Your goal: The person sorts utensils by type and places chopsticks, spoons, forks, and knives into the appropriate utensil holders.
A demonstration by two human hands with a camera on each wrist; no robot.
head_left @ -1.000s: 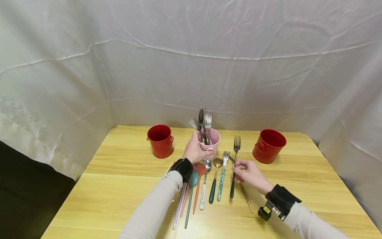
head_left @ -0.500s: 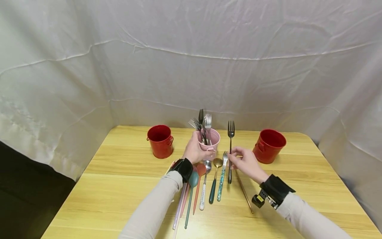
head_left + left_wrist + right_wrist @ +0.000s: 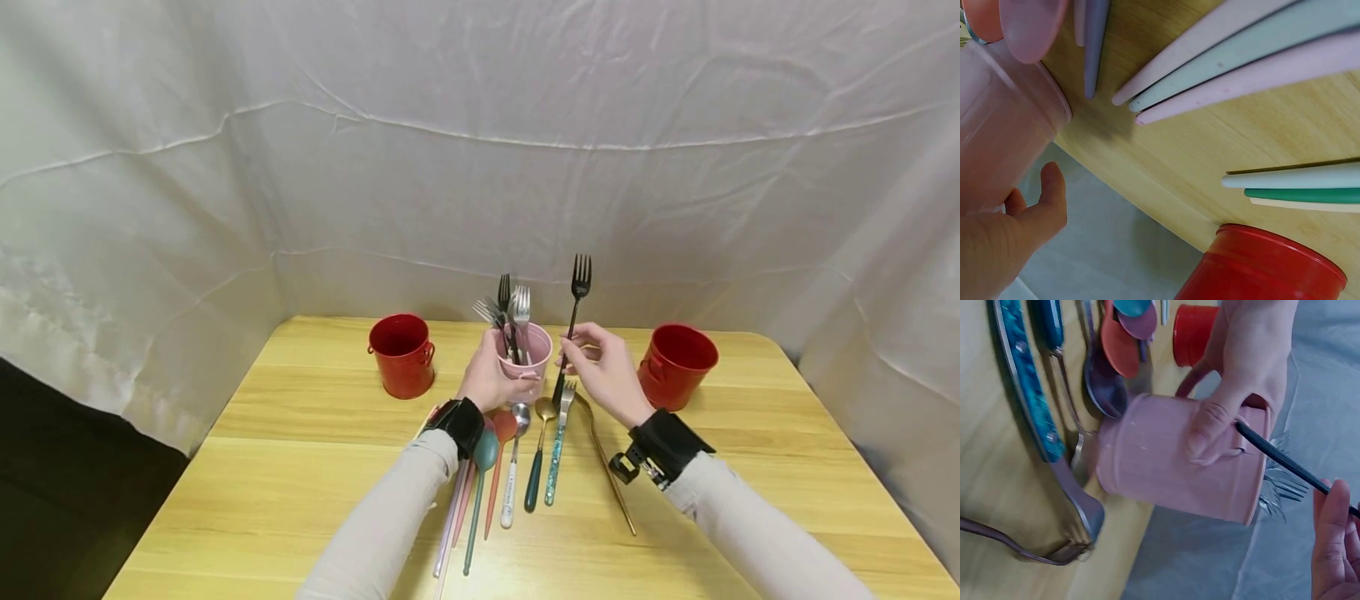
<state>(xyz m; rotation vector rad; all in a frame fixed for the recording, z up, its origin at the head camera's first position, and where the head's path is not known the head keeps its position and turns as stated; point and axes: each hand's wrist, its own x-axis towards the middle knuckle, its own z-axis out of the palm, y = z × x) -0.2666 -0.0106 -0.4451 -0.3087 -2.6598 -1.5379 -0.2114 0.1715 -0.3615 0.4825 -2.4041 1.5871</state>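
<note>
My left hand [image 3: 491,375] grips a small pink bucket [image 3: 542,346], its thumb across the front wall beside the wire handle, as the right wrist view shows. Several forks [image 3: 521,304] stand in the bucket, tines up. My right hand [image 3: 606,371] pinches a black fork [image 3: 581,279] between thumb and fingers, tines up and handle slanting down. The handle's end hangs just right of the bucket, overlapping its wall in the right wrist view. Below the right hand lie a fork with a turquoise handle [image 3: 557,462] and a gold fork [image 3: 611,475].
A red bucket [image 3: 408,371] stands at left and another red bucket [image 3: 669,383] at right. In front of the pink bucket lie a spoon with a dark green handle [image 3: 534,479], a white-handled spoon [image 3: 509,496], an orange spoon [image 3: 495,483], a teal spoon [image 3: 485,454] and several chopsticks [image 3: 450,533].
My right hand has lifted the black fork off the table and brought it up and left, close to the pink bucket. The left hand stays on the bucket.
</note>
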